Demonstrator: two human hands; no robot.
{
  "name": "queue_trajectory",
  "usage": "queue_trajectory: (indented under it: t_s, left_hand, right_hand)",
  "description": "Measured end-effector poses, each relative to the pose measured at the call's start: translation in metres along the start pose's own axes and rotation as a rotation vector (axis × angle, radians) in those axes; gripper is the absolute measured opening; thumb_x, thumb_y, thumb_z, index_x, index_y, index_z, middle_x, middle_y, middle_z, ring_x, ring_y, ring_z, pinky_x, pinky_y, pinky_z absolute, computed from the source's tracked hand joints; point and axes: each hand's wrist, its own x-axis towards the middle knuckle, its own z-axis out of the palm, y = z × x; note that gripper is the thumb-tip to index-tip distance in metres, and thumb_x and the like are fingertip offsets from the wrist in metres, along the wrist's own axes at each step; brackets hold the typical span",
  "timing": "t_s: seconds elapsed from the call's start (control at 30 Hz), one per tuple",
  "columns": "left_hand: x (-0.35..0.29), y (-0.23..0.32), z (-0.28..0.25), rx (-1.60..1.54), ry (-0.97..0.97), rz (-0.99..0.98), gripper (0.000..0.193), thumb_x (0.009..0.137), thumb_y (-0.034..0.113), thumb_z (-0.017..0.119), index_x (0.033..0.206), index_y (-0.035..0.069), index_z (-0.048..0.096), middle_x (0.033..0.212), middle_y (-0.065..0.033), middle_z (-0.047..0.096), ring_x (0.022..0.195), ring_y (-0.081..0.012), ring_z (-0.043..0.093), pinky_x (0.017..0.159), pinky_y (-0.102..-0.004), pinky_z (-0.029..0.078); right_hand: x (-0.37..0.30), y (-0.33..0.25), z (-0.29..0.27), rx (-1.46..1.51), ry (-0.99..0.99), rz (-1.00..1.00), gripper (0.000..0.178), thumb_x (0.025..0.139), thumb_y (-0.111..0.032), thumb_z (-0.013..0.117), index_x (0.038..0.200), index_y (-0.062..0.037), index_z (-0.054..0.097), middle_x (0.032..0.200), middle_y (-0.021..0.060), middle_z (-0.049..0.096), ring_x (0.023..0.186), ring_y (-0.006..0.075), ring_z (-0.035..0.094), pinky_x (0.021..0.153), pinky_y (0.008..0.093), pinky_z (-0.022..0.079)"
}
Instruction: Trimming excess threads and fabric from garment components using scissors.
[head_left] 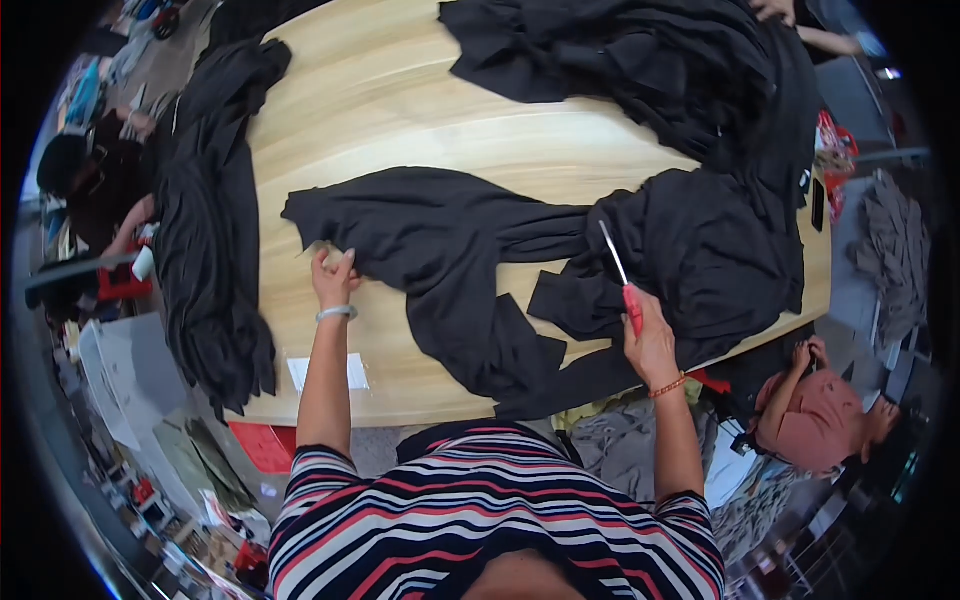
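Note:
A black garment point(420, 230) lies spread on the wooden table in front of me, one long part reaching left and another hanging down toward the near edge. My left hand point(335, 280) is at its left edge, fingers bent together in a pinch; what lies between the fingertips is too small to make out. Upright in my right hand point(652, 345) is a red-handled tool point(617, 262) with a slim silver blade; its exact kind I cannot tell. The blade's tip points away from me, over a bunched heap of black cloth point(700, 240) on the right.
More black cloth lies along the table's left side point(205, 220) and far right point(620, 50). A white paper point(328, 372) rests by the near left edge, a dark phone point(818, 205) at the right edge. People are at the left point(100, 180), lower right point(815, 420) and far right.

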Motion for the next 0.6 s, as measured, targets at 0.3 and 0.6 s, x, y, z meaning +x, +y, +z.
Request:
queue_trajectory:
  t_s: [0.3, 0.6]
  left_hand:
    - [0.092, 0.025, -0.004, 0.436, 0.159, 0.23, 0.037, 0.081, 0.029, 0.074, 0.085, -0.005, 0.061, 0.065, -0.0154, 0.061, 0.056, -0.0254, 0.055, 0.062, -0.0398, 0.046]
    - [0.016, 0.085, -0.063, 0.009, -0.159, 0.03, 0.033, 0.089, 0.03, 0.067, 0.077, 0.0, 0.058, 0.057, -0.0074, 0.055, 0.047, -0.0154, 0.052, 0.044, -0.0285, 0.041]
  right_hand:
    - [0.013, -0.122, 0.094, -0.049, -0.194, -0.288, 0.057, 0.082, -0.026, 0.071, 0.131, -0.0102, 0.049, 0.092, 0.0157, 0.066, 0.089, 0.0326, 0.063, 0.075, 0.0423, 0.052]
    - [-0.023, -0.112, 0.161, -0.293, -0.302, -0.326, 0.062, 0.073, -0.006, 0.067, 0.132, -0.0076, 0.047, 0.097, 0.0127, 0.06, 0.09, 0.031, 0.059, 0.075, 0.0406, 0.049]
